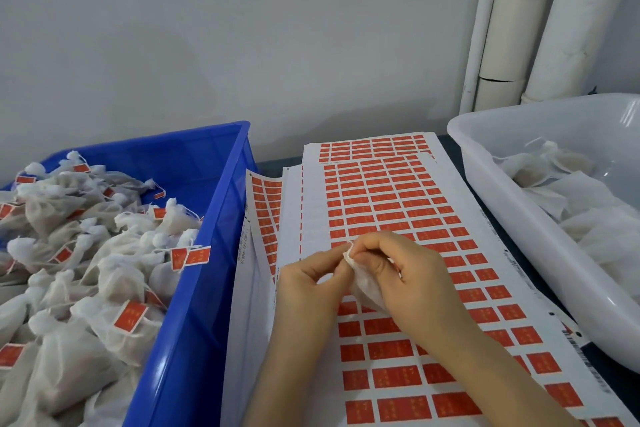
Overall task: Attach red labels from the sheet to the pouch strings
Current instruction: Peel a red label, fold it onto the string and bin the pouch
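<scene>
Easiest way in is straight over the label sheet; its far half is wide open. On its left the blue crate wall butts right up. On its right the white tub leaves only a thin table strip. Behind it is a wall. The left hand and right hand, holding a pouch, hog its near middle.

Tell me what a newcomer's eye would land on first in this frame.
The sheets of red labels fanned across the middle stand out first; above them the right hand holds a white pouch and the left hand pinches its top. At left a blue crate is heaped with red-tagged pouches; at right a white tub holds untagged pouches.
</scene>
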`<action>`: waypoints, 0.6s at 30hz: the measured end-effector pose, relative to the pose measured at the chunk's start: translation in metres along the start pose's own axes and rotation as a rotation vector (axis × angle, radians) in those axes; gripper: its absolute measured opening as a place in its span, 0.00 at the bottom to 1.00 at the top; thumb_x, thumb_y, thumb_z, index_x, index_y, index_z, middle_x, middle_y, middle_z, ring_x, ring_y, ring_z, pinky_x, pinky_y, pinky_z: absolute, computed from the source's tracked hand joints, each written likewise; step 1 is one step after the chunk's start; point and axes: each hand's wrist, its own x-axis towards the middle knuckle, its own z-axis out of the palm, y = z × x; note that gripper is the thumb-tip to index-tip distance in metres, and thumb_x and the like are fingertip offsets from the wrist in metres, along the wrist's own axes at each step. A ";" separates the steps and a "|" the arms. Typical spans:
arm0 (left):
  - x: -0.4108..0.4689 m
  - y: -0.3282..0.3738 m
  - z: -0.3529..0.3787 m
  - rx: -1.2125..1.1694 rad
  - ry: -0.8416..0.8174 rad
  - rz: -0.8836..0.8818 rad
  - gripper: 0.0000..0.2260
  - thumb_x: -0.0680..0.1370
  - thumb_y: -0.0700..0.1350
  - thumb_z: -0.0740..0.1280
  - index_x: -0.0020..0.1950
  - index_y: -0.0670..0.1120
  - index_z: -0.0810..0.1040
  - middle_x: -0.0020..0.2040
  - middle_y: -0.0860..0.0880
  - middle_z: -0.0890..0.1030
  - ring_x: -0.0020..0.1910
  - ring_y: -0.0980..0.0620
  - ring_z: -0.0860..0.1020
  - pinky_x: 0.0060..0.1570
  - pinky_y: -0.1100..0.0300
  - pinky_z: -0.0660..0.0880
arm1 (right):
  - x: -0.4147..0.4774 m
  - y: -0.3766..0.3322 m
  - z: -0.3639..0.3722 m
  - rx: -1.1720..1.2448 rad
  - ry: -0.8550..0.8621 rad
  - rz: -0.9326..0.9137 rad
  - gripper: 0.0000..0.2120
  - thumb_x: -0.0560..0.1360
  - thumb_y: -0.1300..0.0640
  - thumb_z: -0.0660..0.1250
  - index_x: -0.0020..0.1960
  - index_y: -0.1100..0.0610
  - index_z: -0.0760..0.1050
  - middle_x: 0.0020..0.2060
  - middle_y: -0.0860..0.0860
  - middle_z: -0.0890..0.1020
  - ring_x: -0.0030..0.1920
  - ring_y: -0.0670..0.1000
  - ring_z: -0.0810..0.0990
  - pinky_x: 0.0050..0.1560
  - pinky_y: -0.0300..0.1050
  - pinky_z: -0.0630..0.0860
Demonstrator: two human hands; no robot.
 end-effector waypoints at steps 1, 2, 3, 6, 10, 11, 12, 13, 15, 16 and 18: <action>0.000 0.001 0.000 -0.001 0.024 -0.005 0.13 0.74 0.44 0.69 0.41 0.65 0.80 0.43 0.68 0.82 0.49 0.67 0.79 0.39 0.75 0.75 | -0.001 0.001 0.002 -0.024 0.011 -0.036 0.03 0.74 0.59 0.67 0.45 0.53 0.79 0.38 0.38 0.76 0.48 0.30 0.74 0.46 0.20 0.67; 0.000 -0.001 -0.001 -0.010 0.049 -0.005 0.12 0.73 0.44 0.70 0.42 0.63 0.80 0.43 0.68 0.82 0.48 0.68 0.79 0.39 0.76 0.75 | -0.002 0.000 0.003 -0.032 0.014 -0.054 0.04 0.73 0.60 0.67 0.45 0.55 0.80 0.38 0.39 0.76 0.47 0.30 0.74 0.46 0.19 0.67; 0.001 -0.001 -0.001 -0.030 0.078 -0.009 0.11 0.73 0.44 0.70 0.44 0.62 0.80 0.43 0.68 0.82 0.48 0.68 0.79 0.38 0.76 0.75 | -0.003 -0.001 0.005 -0.032 0.004 -0.062 0.04 0.73 0.60 0.67 0.46 0.56 0.80 0.39 0.39 0.76 0.44 0.31 0.76 0.46 0.19 0.67; 0.001 -0.003 -0.002 -0.080 0.157 -0.064 0.06 0.67 0.51 0.70 0.42 0.60 0.81 0.41 0.67 0.82 0.44 0.63 0.81 0.36 0.73 0.76 | -0.007 -0.007 0.011 -0.035 -0.020 -0.085 0.06 0.74 0.58 0.65 0.47 0.55 0.80 0.40 0.41 0.78 0.37 0.34 0.75 0.48 0.19 0.68; 0.003 -0.001 -0.002 -0.184 0.148 -0.159 0.08 0.65 0.54 0.69 0.42 0.57 0.84 0.43 0.57 0.85 0.46 0.56 0.82 0.42 0.61 0.81 | -0.008 -0.013 0.016 0.049 0.006 -0.016 0.10 0.71 0.50 0.61 0.47 0.51 0.79 0.39 0.34 0.75 0.42 0.29 0.75 0.45 0.17 0.66; 0.003 0.001 -0.002 -0.209 0.136 -0.180 0.08 0.65 0.55 0.69 0.41 0.57 0.85 0.43 0.55 0.85 0.45 0.53 0.83 0.43 0.56 0.82 | -0.007 -0.013 0.015 0.054 0.030 -0.016 0.10 0.71 0.50 0.62 0.47 0.52 0.79 0.39 0.35 0.75 0.42 0.27 0.75 0.44 0.17 0.65; 0.004 0.002 -0.002 -0.230 0.125 -0.186 0.09 0.63 0.56 0.69 0.40 0.59 0.85 0.42 0.55 0.85 0.44 0.51 0.83 0.42 0.53 0.82 | -0.007 -0.013 0.014 0.043 0.051 -0.031 0.11 0.70 0.50 0.63 0.47 0.53 0.80 0.40 0.36 0.77 0.40 0.28 0.75 0.44 0.16 0.65; 0.004 0.003 -0.003 -0.242 0.113 -0.183 0.10 0.61 0.57 0.69 0.39 0.61 0.85 0.42 0.55 0.85 0.44 0.51 0.83 0.42 0.52 0.82 | -0.007 -0.012 0.012 0.013 0.069 -0.058 0.11 0.71 0.51 0.63 0.47 0.54 0.81 0.40 0.39 0.79 0.36 0.29 0.75 0.44 0.16 0.64; 0.004 0.003 -0.003 -0.254 0.089 -0.165 0.14 0.57 0.62 0.69 0.40 0.61 0.84 0.42 0.55 0.85 0.45 0.51 0.83 0.44 0.51 0.81 | -0.006 -0.012 0.007 -0.073 0.091 -0.105 0.10 0.72 0.52 0.65 0.46 0.56 0.81 0.40 0.45 0.82 0.38 0.32 0.74 0.45 0.15 0.63; 0.004 0.003 -0.004 -0.255 0.075 -0.152 0.16 0.57 0.63 0.68 0.41 0.61 0.84 0.42 0.55 0.85 0.45 0.51 0.82 0.45 0.52 0.81 | -0.005 -0.011 0.005 -0.104 0.099 -0.120 0.09 0.72 0.54 0.66 0.46 0.56 0.81 0.39 0.47 0.83 0.41 0.35 0.75 0.45 0.15 0.63; 0.003 0.003 -0.005 -0.225 0.030 -0.120 0.16 0.57 0.64 0.67 0.40 0.62 0.84 0.42 0.55 0.85 0.45 0.52 0.82 0.43 0.56 0.81 | -0.003 -0.010 0.000 -0.150 0.102 -0.143 0.08 0.70 0.56 0.67 0.45 0.58 0.81 0.39 0.50 0.84 0.42 0.38 0.75 0.47 0.16 0.64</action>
